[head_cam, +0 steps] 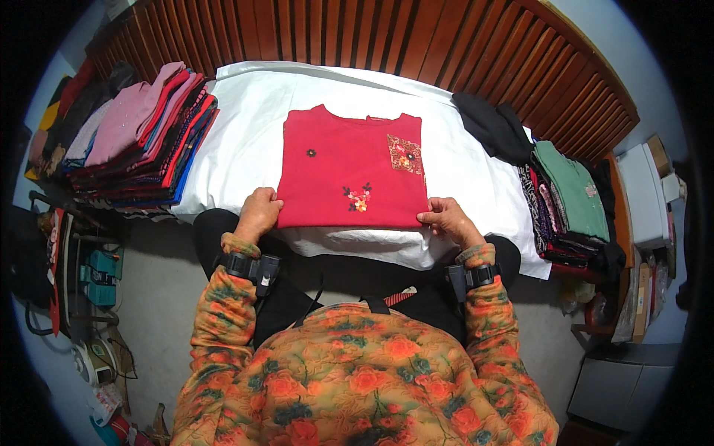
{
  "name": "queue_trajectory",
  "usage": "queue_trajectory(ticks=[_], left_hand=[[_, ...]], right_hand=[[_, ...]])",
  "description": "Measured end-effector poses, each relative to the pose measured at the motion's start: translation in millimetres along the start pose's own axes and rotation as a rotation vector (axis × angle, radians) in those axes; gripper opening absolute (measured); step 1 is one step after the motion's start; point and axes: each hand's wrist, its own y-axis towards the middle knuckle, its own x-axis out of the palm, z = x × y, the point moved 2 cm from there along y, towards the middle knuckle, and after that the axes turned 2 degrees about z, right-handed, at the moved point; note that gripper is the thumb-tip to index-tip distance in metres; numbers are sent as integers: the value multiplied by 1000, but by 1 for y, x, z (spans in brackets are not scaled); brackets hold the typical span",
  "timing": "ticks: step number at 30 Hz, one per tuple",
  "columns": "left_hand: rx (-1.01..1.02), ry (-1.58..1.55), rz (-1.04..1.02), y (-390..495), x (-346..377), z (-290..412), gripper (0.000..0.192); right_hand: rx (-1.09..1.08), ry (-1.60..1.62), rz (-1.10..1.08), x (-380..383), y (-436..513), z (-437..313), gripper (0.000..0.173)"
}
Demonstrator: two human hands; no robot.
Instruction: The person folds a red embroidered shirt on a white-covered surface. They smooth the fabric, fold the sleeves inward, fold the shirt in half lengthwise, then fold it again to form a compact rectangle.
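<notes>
A red garment (346,167) with embroidered flowers and a patterned patch pocket lies folded into a neat rectangle, its neckline away from me. White cloth (245,111) spreads beneath it. At the near left corner, my left hand (259,213) pinches the fabric edge between thumb and fingers. My right hand (449,220) grips the near right corner the same way, thumb on top. Both wrists carry black strapped devices over floral sleeves.
A tall stack of folded clothes (134,134) stands at the left. On the right are a black garment (493,128) and a smaller stack topped by a green garment (574,195). A slatted wooden headboard (357,33) rises behind the cloth.
</notes>
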Motion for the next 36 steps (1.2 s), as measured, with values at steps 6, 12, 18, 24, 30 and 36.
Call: queue_trajectory(ticks=[6,12,18,24,30,36], left_hand=[[3,102,25,2,3,-1,26],[-1,148,13,1,5,1,29],[18,162,121,0,3,14,32],[305,156,423,-9,11,48,18],[623,219,281,-5,50,60,52],[458,395,195,6,65,30,68]], right_hand=[[-34,12,-25,-1,-1,1,24],[-38,43,14,3,-5,-1,22],[-47,43,72,7,2,-1,25],[-116,-16,113,10,10,4,23],[-302,-375,327,14,13,-1,19],[-297,-704,494,0,10,0,18]])
